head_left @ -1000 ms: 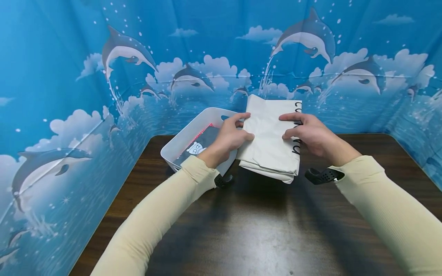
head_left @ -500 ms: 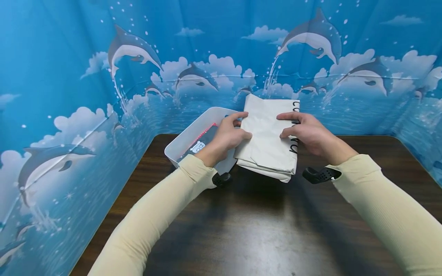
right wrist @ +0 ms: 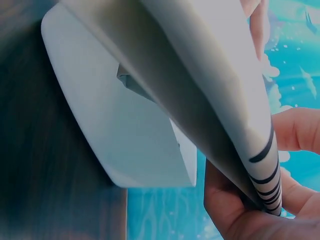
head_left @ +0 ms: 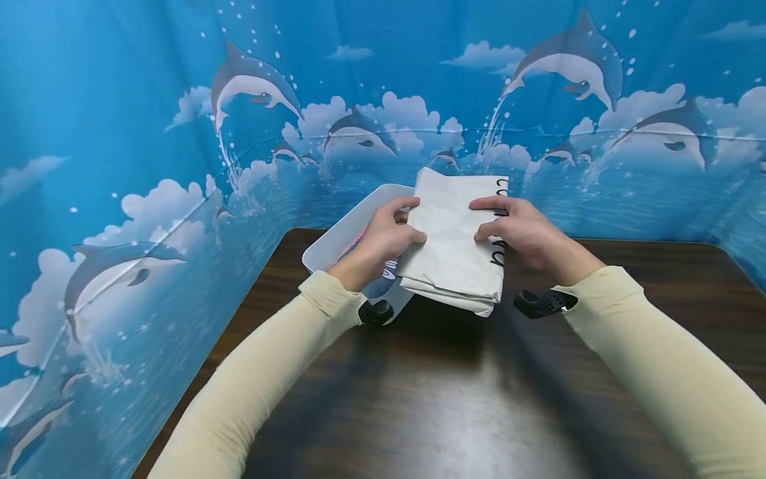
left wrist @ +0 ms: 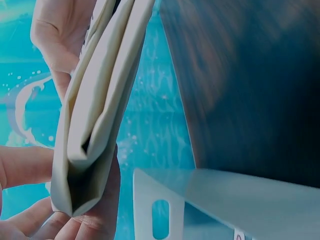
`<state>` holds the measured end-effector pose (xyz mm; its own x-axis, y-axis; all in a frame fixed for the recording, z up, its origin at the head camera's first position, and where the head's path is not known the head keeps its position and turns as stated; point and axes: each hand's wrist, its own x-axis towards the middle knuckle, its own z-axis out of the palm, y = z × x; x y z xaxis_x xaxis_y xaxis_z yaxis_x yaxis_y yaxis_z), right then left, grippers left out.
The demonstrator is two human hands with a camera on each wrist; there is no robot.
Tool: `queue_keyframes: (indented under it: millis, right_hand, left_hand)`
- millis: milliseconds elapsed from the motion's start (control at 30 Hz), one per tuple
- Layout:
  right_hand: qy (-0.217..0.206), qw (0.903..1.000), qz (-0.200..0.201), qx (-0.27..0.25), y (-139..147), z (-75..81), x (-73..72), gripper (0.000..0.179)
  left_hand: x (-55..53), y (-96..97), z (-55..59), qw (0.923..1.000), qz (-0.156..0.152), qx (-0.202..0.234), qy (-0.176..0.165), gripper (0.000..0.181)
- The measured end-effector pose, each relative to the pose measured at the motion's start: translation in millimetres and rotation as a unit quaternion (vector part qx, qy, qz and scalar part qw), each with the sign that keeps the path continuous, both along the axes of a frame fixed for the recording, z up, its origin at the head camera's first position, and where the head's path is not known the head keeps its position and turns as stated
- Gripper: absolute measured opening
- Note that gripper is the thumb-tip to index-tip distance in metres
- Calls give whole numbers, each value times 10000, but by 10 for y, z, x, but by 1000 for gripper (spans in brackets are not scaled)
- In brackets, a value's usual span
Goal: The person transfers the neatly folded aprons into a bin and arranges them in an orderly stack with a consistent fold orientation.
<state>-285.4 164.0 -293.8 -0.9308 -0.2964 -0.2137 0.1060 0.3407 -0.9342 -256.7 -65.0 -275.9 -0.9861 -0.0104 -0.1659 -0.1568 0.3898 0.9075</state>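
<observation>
A thick folded bundle of cream canvas cloth [head_left: 445,239], with black lettering along its right edge, is held up above the table. My left hand [head_left: 383,236] grips its left edge, thumb on the near face and other fingers behind. On the lettered side my right hand [head_left: 529,233] pinches the opposite edge the same way. Stacked folds of the canvas cloth [left wrist: 102,100] show end-on in the left wrist view. Behind my left hand stands a white plastic basket [head_left: 335,236], partly overlapped by the bundle. Inside it lies a dark grey cloth [head_left: 378,287] with a white print, mostly hidden.
The basket rests on a dark brown wooden table [head_left: 431,392] toward the back left. A blue curtain [head_left: 407,60] printed with dolphins hangs around the table's back and left edges. A black wrist strap [head_left: 541,304] sits below my right hand.
Both hands have carried the folded canvas cloth slightly left, so it and my left hand cover more of the basket. The head view has turned a little left.
</observation>
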Motion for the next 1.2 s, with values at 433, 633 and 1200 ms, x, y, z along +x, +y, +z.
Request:
queue_keyframes:
  millis: [433, 633, 1200]
  right_hand:
    - [-16, 10000, 60, 62, -131, -52, -44, 69]
    - [-257, 9996, 123, 48, -283, -241, -55, 66]
    - [-744, 9958, 96, -520, -454, -486, -76, 68]
  left_hand:
    - [-8, -159, -31, 10000, 36, -77, -36, 70]
    - [-32, -286, -161, 9990, 246, -259, -264, 70]
    - [30, -700, -319, 9907, -353, -658, -1134, 71]
